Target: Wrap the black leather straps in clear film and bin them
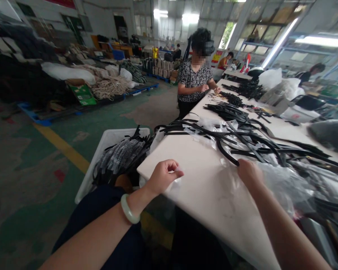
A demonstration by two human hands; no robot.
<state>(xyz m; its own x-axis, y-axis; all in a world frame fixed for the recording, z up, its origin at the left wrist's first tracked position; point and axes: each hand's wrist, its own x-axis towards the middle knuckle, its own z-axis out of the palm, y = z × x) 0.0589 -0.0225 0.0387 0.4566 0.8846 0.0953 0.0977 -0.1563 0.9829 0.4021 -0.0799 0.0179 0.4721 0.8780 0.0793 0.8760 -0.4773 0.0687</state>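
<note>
My left hand (165,176) is curled shut over the near corner of the white table (202,187), with a wisp of transparent plastic film (174,183) at its fingertips. A pale green bangle (128,209) circles that wrist. My right hand (249,174) rests farther right, its fingers down on a crumpled transparent plastic sheet (281,183). Just beyond those fingers lies a tangle of long black rubber strips (242,144). Whether the right hand grips the sheet is hidden.
A white plastic crate (109,144) holding bagged black strips (119,159) stands left of the table. A co-worker (194,71) stands at the table's far side, hands among small items. More black strip piles, bags, pallets and stacked goods fill the workshop.
</note>
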